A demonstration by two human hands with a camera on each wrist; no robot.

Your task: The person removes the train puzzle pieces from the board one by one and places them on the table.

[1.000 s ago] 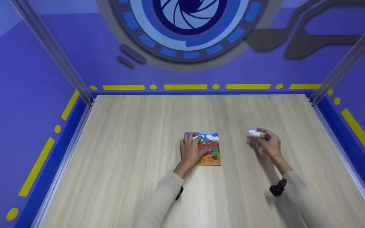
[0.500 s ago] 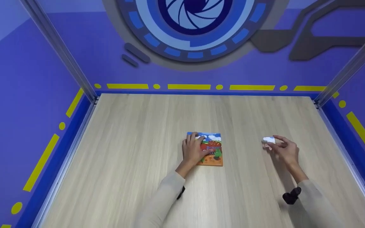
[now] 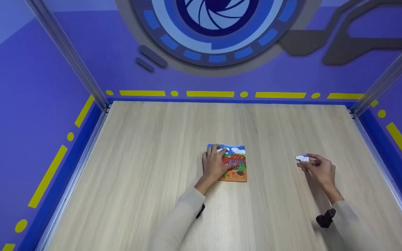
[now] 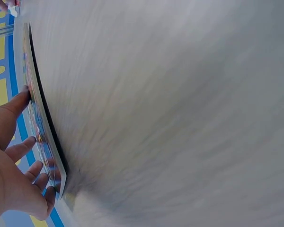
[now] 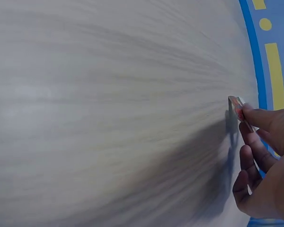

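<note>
A flat jigsaw puzzle board [image 3: 237,170] lies on the table, printed with blue sky, clouds, a red shape and orange ground. My left hand [image 3: 215,164] rests over its left part, fingers spread, covering some of the picture. In the left wrist view, the thumb and fingertips of that left hand [image 4: 14,156] touch the board's [image 4: 45,127] face. Off to the right, my right hand [image 3: 321,171] pinches a small puzzle piece [image 3: 302,158] with a white cloud print. Seen from the right wrist, the piece [image 5: 237,108] is nearly edge-on between thumb and forefinger, close to the table.
The wooden tabletop [image 3: 145,167] surrounds the board. Blue-purple printed walls [image 3: 201,83] enclose the table at the back and both sides, with metal posts [image 3: 72,59] at the corners. A black wrist camera [image 3: 326,219] hangs under the right sleeve.
My right hand has moved right and slightly nearer, away from the board, with the puzzle piece still pinched. The left hand stays on the board; the head view has shifted a little.
</note>
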